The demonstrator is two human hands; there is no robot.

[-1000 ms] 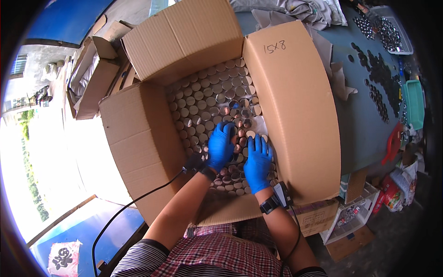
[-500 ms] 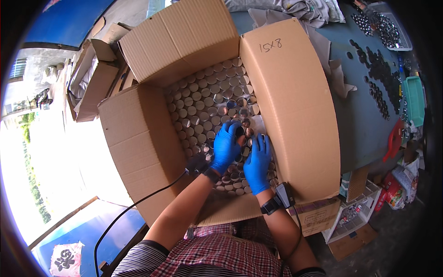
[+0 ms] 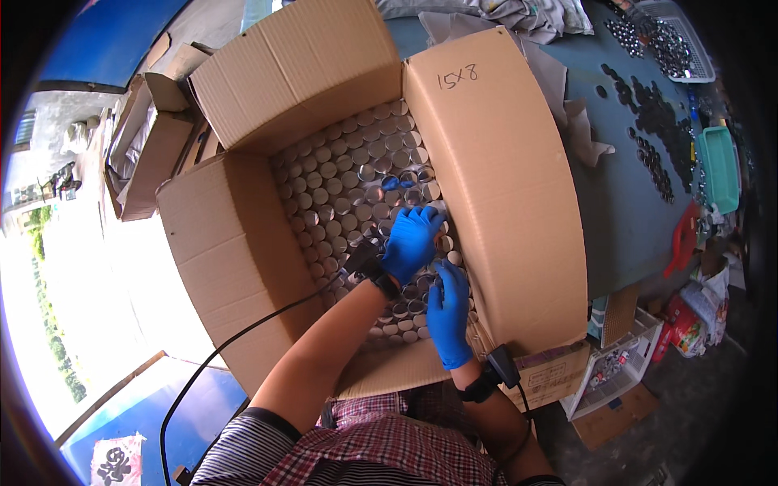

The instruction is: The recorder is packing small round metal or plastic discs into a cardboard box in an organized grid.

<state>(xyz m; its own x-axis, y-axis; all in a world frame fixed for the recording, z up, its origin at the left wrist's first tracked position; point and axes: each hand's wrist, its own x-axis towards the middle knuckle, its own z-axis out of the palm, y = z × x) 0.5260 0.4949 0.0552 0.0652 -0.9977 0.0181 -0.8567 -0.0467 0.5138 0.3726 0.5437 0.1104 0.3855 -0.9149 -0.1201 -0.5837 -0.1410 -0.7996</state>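
Observation:
Several rows of round, shiny metal discs [image 3: 321,196] cover the inside of an open cardboard box [image 3: 271,235]. My left hand [image 3: 411,240], in a blue glove, is over the discs towards the box's right side. Its fingers are bent and close together; whatever they grip is hidden beneath them. Nearer to me, my right hand [image 3: 448,320], also blue-gloved, reaches in along the right wall. Its thumb stands apart from its curved fingers, just beside some discs, and nothing shows between them. Each wrist wears a black strap with a small device.
The box's tall flaps [image 3: 502,202] stand around the discs. On the right, a grey-blue table [image 3: 624,235] carries dark round pieces [image 3: 656,113], a white basket [image 3: 685,49] and a green tray [image 3: 719,170]. A black cable [image 3: 235,348] runs from my left wrist.
My left hand has moved right and slightly up, its fingers now at the box's right side. My right hand has drawn back towards me and its fingers have curved. The whole view has shifted slightly.

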